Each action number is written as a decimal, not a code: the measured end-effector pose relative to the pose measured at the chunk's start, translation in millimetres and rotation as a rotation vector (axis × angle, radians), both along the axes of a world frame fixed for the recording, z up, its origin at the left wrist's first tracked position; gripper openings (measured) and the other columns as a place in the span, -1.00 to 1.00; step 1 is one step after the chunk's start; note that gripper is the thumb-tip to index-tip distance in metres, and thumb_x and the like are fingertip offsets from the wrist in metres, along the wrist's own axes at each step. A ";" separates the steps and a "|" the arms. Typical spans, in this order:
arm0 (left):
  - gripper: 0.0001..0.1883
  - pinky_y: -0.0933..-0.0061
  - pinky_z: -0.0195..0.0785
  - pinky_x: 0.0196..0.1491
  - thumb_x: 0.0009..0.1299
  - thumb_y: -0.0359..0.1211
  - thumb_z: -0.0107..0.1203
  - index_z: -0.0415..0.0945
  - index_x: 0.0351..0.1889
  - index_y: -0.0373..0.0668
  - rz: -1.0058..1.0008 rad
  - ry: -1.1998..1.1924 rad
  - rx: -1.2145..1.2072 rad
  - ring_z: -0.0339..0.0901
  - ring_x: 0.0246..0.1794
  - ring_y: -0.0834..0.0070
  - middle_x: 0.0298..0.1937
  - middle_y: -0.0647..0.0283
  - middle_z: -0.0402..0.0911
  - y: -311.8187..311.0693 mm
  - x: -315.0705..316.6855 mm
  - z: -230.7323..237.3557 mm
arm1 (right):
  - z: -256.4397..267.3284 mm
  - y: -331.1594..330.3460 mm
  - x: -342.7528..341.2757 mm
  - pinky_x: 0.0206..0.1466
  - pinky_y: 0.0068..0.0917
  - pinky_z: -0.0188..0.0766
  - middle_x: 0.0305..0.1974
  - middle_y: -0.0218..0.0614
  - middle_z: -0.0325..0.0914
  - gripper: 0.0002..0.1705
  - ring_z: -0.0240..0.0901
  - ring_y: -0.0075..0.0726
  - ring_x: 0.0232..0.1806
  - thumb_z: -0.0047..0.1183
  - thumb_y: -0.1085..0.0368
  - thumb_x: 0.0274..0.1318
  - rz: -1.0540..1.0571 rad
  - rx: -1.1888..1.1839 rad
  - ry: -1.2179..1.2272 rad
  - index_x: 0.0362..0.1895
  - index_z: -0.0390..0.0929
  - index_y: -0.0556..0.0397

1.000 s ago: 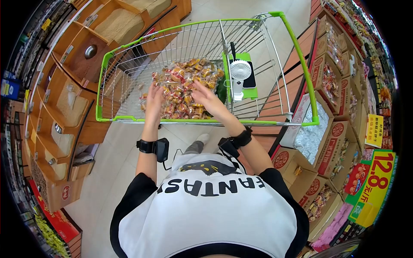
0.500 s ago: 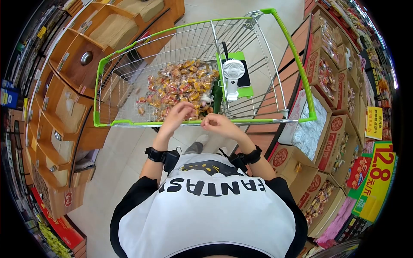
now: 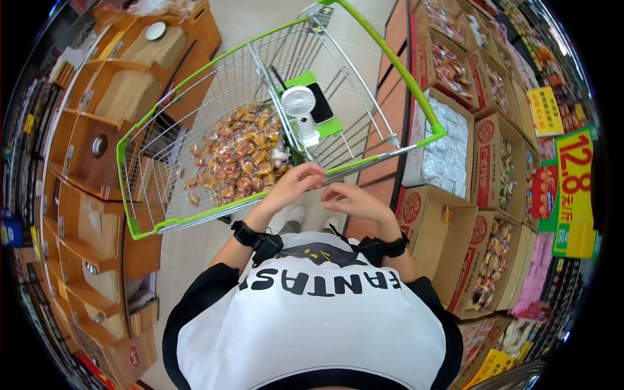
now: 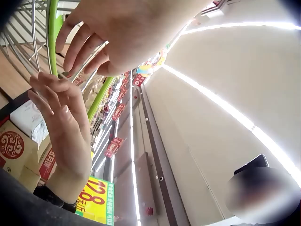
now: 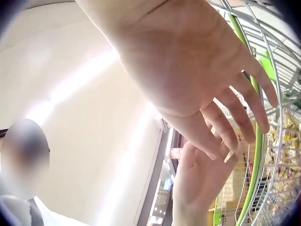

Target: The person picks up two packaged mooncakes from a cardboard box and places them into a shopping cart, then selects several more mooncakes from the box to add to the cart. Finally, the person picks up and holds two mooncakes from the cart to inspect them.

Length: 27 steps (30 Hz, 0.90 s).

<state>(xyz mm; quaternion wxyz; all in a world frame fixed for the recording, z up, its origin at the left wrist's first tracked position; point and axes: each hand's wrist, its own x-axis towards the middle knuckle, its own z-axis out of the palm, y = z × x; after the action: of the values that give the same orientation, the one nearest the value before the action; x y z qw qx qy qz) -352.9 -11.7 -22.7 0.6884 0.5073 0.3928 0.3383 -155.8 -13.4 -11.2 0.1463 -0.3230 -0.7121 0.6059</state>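
Observation:
My left hand (image 3: 294, 188) is just outside the near green rail of the shopping cart (image 3: 195, 216), fingertips right at the rail. My right hand (image 3: 357, 203) faces it from the right, its fingers loosely bent. Neither hand holds anything. In the left wrist view, the fingers of the left hand (image 4: 122, 37) hang slightly apart above the right hand (image 4: 68, 117). The right wrist view has the right hand (image 5: 183, 66) spread palm-side to the camera, overlapping the left hand (image 5: 200, 176). Inside the cart lies a heap of small wrapped snack packets (image 3: 240, 153).
A white handheld fan (image 3: 299, 104) and a dark phone (image 3: 320, 103) lie on the cart's green seat flap (image 3: 331, 127). Wooden bulk bins (image 3: 97, 188) line the left. On the right stand cardboard boxes of packaged snacks (image 3: 491, 260) and yellow price signs (image 3: 575, 188).
Both hands have drawn back from above the packets to outside the near rail, moving rightward in view. The cart now appears tilted and further left, with the shelves shifted too.

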 end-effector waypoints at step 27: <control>-0.82 0.57 0.28 -0.16 0.29 -0.40 -0.19 0.39 -0.25 -0.26 -0.576 -0.061 0.066 0.43 -0.32 0.56 -0.34 0.23 0.50 30.2 168.1 35.6 | 27.8 -143.9 168.5 -0.03 -0.56 0.23 -0.21 -0.37 0.39 -0.76 0.29 -0.55 -0.12 -0.11 0.27 0.11 -1.097 0.039 0.074 -0.15 0.34 0.10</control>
<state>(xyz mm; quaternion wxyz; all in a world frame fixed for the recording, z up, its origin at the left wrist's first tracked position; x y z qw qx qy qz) -184.9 18.5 12.9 0.7506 0.6097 0.2007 0.1568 12.7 -157.3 16.6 0.4715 -0.6227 -0.4445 0.4385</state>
